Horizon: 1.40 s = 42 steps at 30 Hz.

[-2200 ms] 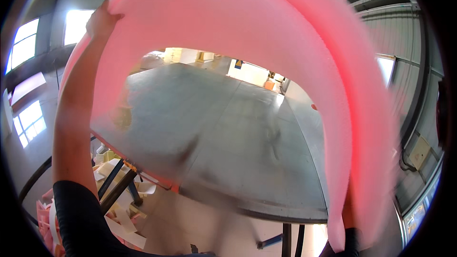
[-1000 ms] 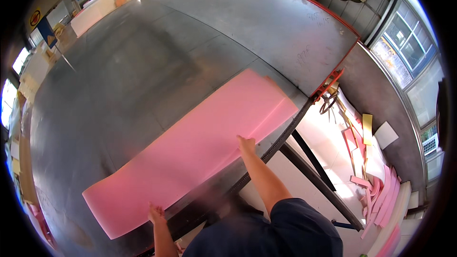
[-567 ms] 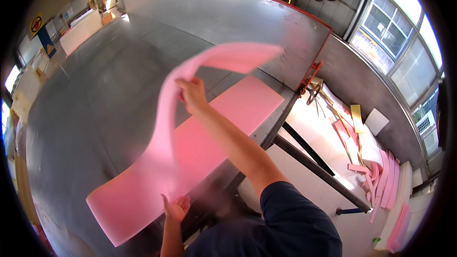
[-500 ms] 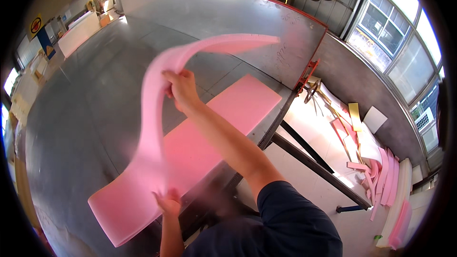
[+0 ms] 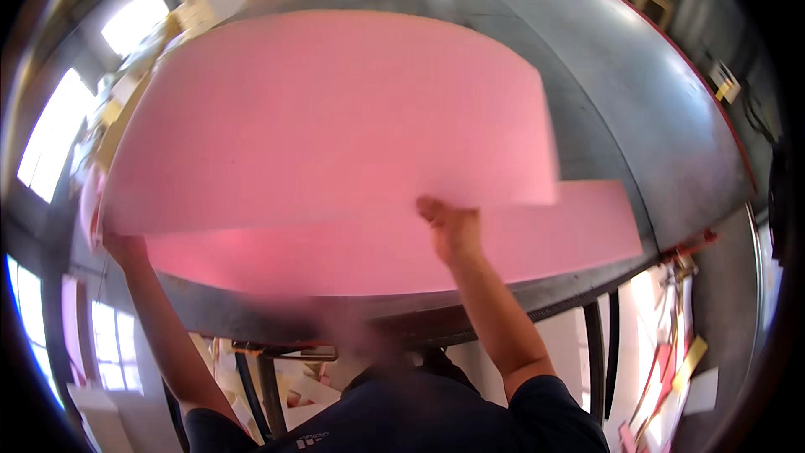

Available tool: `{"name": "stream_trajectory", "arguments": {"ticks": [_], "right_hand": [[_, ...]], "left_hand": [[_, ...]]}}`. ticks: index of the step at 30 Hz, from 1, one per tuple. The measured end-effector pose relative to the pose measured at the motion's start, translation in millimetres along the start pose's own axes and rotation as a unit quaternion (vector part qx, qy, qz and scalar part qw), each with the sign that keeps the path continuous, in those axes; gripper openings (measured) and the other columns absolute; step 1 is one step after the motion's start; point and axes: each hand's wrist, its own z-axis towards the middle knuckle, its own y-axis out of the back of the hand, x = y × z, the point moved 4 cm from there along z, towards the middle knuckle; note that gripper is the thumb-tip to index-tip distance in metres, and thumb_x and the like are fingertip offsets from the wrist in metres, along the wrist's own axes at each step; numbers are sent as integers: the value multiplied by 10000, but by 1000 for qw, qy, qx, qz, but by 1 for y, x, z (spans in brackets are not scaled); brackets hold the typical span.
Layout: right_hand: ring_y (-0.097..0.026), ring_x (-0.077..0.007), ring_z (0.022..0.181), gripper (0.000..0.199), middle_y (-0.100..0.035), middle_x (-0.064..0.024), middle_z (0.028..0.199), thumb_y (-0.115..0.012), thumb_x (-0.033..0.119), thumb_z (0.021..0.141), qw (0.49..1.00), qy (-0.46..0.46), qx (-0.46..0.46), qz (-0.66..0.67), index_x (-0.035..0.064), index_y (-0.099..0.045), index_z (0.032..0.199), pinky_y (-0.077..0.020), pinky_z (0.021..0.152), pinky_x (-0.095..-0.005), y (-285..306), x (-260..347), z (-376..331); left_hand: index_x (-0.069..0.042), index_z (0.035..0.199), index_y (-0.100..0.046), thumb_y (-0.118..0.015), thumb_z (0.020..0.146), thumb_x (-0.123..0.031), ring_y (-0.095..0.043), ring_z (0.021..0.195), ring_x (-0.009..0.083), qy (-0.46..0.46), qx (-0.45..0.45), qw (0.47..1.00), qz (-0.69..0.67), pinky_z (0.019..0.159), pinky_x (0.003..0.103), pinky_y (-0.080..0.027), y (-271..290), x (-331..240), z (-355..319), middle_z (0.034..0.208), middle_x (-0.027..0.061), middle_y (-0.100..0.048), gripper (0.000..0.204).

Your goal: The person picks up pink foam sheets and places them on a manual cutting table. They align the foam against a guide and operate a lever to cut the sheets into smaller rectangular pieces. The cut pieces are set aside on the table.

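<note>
A wide pink foam sheet (image 5: pixel 335 117) is raised over the metal table (image 5: pixel 587 138). Its near edge is in my right hand (image 5: pixel 454 229), with the fingers closed on it right of the middle. My left hand (image 5: pixel 126 248) grips the same sheet by its near left corner; most of those fingers are hidden behind the foam. Under the raised sheet, along the front of the table, lies a second pink foam sheet (image 5: pixel 570 231). The held sheet covers part of it, and its left end is blurred.
An upright grey metal panel (image 5: pixel 662 59) with a red rim runs along the right side. Beyond the table's right corner are foam offcuts, among them a yellow strip (image 5: pixel 689 362). Dark table legs (image 5: pixel 594 352) stand below the front edge. Windows (image 5: pixel 59 134) show at the left.
The bent, upright foam sheet has been swung down and spread out flatter over the table. My left hand has moved out to its left corner, and the view has turned left.
</note>
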Motion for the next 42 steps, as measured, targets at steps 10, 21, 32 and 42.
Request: {"name": "stream_trajectory", "arguments": {"ticks": [10,21,32,42], "right_hand": [[-606,-171,866,304,-666,-94,971,-779,155,813,957,-159,172,-169,3,-640,1037,-502,770,-308,-156,-333,-157],[-668,-166,586,323,-678,-47,648,-622,392,857,557,-329,493,-582,104,-733,762,-545,587,-308,26,-503,-219],[-620,-204,607,189,-630,-110,764,-645,197,884,851,-140,-453,-224,20,-612,828,-550,550,-323,256,-260,-101],[-659,-284,765,329,-675,-136,827,-746,273,780,709,-62,-574,-405,-25,-638,867,-511,727,-395,233,-247,-49]], "left_hand": [[-37,1420,-385,-342,978,-574,-493,1240,289,39,-244,969,-4,987,437,-439,237,-22,-71,1365,138,-503,697],[-93,1176,-594,-714,863,-191,-634,952,186,466,-283,838,-12,761,319,-542,269,229,-313,1077,47,-647,350],[-109,1181,-590,-699,882,-209,-593,772,147,486,-297,809,145,593,279,-476,308,297,-250,1005,42,-631,333],[30,1302,-487,-665,883,-389,-556,1086,265,515,-142,845,17,913,401,-483,340,316,-213,1208,134,-576,618]]}}
